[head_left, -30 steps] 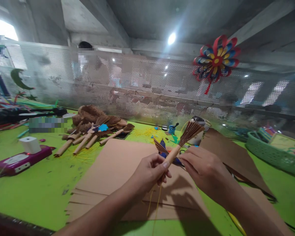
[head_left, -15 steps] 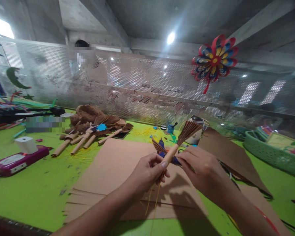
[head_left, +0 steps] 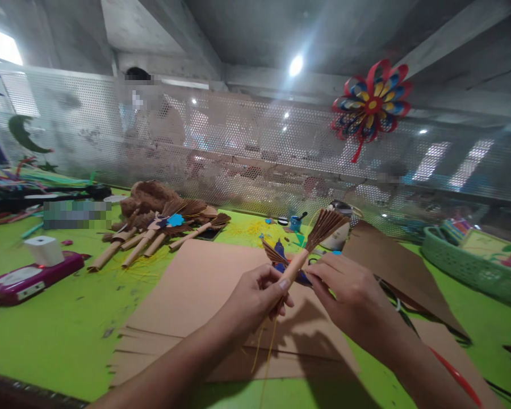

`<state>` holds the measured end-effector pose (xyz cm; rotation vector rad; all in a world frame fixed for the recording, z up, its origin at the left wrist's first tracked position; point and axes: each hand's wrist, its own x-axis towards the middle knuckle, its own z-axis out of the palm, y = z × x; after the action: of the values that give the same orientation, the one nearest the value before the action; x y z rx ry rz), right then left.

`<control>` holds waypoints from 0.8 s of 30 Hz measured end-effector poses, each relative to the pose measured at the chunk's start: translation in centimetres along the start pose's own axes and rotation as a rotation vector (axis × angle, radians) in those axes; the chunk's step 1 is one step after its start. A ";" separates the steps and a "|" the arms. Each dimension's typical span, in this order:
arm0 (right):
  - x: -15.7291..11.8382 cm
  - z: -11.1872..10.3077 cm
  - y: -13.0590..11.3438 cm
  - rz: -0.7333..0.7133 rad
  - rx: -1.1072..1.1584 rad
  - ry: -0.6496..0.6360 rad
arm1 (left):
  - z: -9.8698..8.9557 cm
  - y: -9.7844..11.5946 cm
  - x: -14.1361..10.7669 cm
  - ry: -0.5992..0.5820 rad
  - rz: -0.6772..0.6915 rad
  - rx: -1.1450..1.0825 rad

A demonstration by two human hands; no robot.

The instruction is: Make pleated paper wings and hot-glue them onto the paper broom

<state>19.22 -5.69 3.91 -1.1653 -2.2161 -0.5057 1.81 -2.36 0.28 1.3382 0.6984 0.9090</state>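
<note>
My left hand (head_left: pixel 259 292) is wrapped round the tan paper tube of a small brown broom-shaped piece (head_left: pixel 296 266), whose fanned, pleated end points up and right. Beside the tube, my right hand (head_left: pixel 344 284) has its thumb and index finger pinched together; what lies between them is too small to make out. A second pleated fan and a dark blue object (head_left: pixel 279 250) show behind the tube. Thin yellow strands (head_left: pixel 269 346) hang below my left hand. Under both hands lies a stack of tan paper sheets (head_left: pixel 213 272).
Several similar tubes with brown fans (head_left: pixel 153 236) lie at the back left. A purple power strip (head_left: pixel 34 278) with a white plug is at the left. A dark brown sheet (head_left: pixel 400 272) and a green basket (head_left: pixel 468 272) are at the right. A mesh partition (head_left: pixel 238 147) stands behind, a person beyond it.
My right wrist and forearm have shifted slightly, showing the red band a little further left. My left hand still holds the brown piece in nearly the same place.
</note>
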 end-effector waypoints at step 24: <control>0.2 1.1 -0.9 0.040 0.064 0.116 | 0.1 0.4 -0.3 0.053 0.031 -0.006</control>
<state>17.98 -5.44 3.19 -1.1163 -2.0908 -0.4701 1.69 -2.62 0.66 1.3264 0.7163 0.9736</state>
